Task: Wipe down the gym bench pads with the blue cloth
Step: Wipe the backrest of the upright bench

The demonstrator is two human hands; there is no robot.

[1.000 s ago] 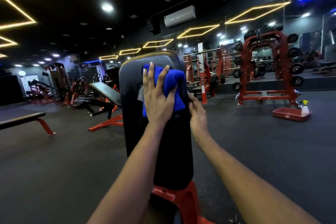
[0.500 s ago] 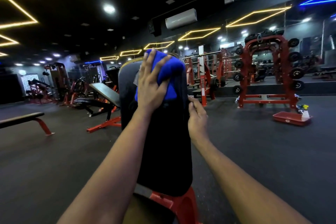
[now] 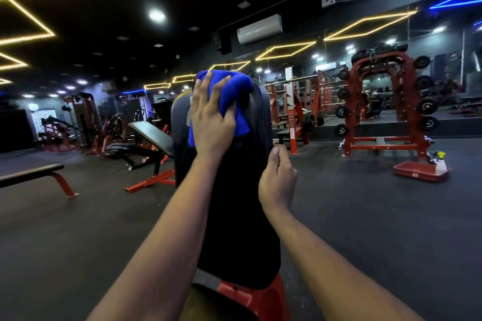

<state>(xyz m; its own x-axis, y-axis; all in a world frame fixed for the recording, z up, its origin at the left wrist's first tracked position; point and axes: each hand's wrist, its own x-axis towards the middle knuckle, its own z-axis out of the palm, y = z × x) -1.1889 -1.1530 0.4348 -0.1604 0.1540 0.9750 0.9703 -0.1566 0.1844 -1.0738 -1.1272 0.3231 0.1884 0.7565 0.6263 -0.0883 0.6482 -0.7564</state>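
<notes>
A tall black bench back pad stands upright in front of me on a red frame. My left hand presses a bunched blue cloth against the top of the pad, fingers spread over the cloth. The cloth drapes over the pad's top edge. My right hand grips the pad's right edge about halfway up, thumb on the front.
An incline bench and a flat bench stand on the dark floor to the left. A red weight rack stands at the right, with a red tray and a spray bottle beside it.
My left hand has slid the blue cloth upward from the upper pad face to its top edge. My right hand has stayed on the pad's right edge.
</notes>
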